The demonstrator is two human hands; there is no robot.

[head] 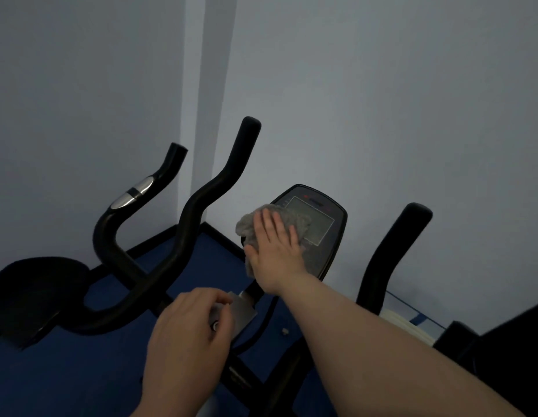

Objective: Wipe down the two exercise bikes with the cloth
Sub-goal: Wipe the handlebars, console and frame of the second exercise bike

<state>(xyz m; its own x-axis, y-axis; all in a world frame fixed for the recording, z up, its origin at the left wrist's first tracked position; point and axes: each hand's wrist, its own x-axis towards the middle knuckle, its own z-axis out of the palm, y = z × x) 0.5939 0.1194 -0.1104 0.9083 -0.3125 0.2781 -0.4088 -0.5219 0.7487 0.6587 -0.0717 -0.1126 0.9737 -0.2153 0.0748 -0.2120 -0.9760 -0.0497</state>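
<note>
Right now my right hand [275, 251] presses the grey cloth [298, 219] flat-fingered against the bike's console screen [319, 228]. Meanwhile my left hand [191, 329] curls its fingers round the silver bracket [242, 311] on the handlebar stem, between the black handlebars [201, 203].

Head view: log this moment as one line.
right hand flat, presses grey cloth on bike console | left hand grips metal bracket below console | step: wiping console
</note>
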